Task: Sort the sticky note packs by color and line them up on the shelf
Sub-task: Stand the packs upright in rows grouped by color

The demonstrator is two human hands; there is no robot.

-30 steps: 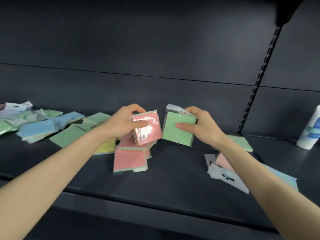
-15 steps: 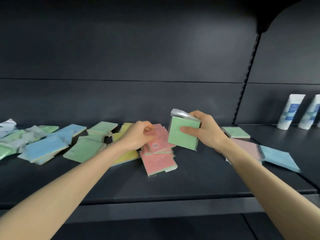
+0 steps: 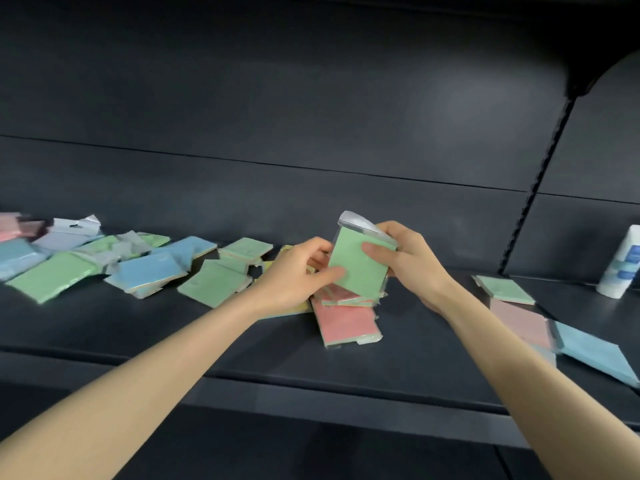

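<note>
Green pack [image 3: 358, 263] stands upright above the middle of the dark shelf [image 3: 242, 341], held by both hands. The right hand [image 3: 412, 263] grips its right edge, thumb across the front and fingers behind, near the clear hang tab on top. The left hand [image 3: 294, 273] pinches the lower left corner, thumb on the face. Directly below lie pink packs [image 3: 346, 320], stacked loosely and askew, with a yellow pack [image 3: 298, 306] mostly hidden under the left wrist. To the left, green and blue packs [image 3: 145, 271] lie scattered and overlapping along the back of the shelf. To the right sit 3 more: a green one [image 3: 505, 289], a pink one [image 3: 519, 322] and a blue one [image 3: 592, 353], the last 2 overlapping. A white bottle [image 3: 621, 265] stands at the far right.
</note>
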